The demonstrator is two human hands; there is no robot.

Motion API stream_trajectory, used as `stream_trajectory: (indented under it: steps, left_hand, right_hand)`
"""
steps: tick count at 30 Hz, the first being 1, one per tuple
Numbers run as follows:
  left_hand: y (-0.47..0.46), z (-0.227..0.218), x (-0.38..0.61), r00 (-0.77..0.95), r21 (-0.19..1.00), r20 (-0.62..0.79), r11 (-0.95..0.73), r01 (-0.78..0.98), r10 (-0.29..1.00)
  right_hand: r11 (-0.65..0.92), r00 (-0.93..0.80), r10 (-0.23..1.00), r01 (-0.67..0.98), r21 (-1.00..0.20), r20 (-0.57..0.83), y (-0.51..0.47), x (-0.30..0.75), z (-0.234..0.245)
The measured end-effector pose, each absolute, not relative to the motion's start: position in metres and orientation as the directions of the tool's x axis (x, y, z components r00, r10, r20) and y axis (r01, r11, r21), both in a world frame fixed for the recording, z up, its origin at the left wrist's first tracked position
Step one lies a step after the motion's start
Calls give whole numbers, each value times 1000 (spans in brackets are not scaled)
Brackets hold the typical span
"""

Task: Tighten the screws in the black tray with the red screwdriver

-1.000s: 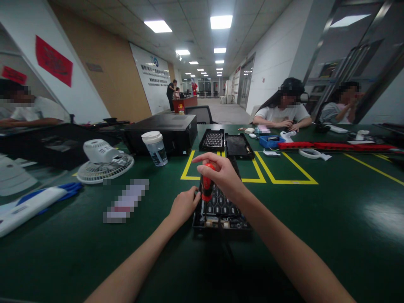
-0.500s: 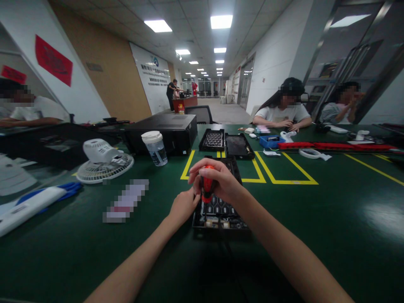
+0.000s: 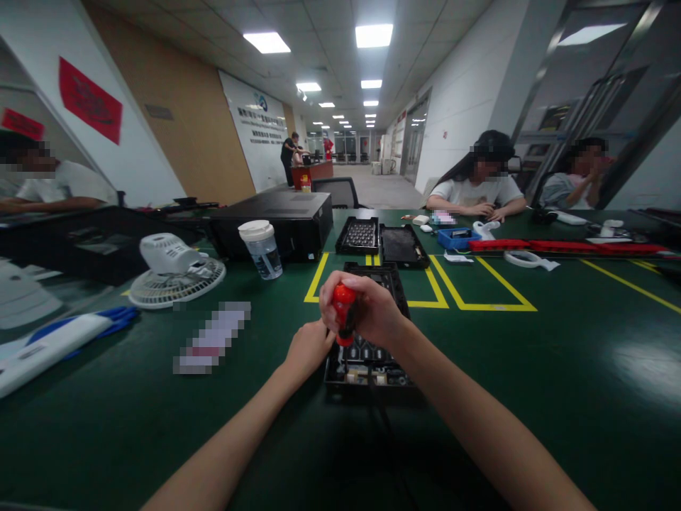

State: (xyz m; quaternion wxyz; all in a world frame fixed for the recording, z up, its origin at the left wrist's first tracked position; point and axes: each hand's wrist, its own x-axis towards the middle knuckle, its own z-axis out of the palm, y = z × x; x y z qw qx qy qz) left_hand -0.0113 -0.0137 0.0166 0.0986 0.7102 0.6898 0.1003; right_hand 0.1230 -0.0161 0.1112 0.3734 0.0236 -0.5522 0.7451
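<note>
My right hand (image 3: 379,306) is wrapped round the red and black handle of a screwdriver (image 3: 345,298). Its shaft points down at the front left part of a black plastic case (image 3: 340,387). Several rounded cells and small metal parts show inside this case. Against the case's left side rests my left hand (image 3: 307,349), gripping the edge; its fingertips are partly hidden behind my right hand. A dark cable or strap (image 3: 379,406) runs from the case's front toward me.
Beyond the case lie two more black trays (image 3: 358,235). A lidded cup (image 3: 262,250), a white fan (image 3: 175,273) and a large black box (image 3: 298,220) stand to the left. At the right are a blue bin (image 3: 456,239) and a white ring (image 3: 524,260). People sit across the green table.
The screwdriver has tilted, and its handle has come slightly lower and left with my right hand, whose fingers have shifted round it. My left hand and the case stay in place.
</note>
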Motion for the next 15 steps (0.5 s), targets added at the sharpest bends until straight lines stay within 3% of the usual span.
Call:
stream_trajectory:
  steps: [15]
  left_hand:
    - [-11,10,-14,54,262,27,-59,963,998]
  right_hand:
    - [-95,-744,521,-537,-838,418,-11,128,110]
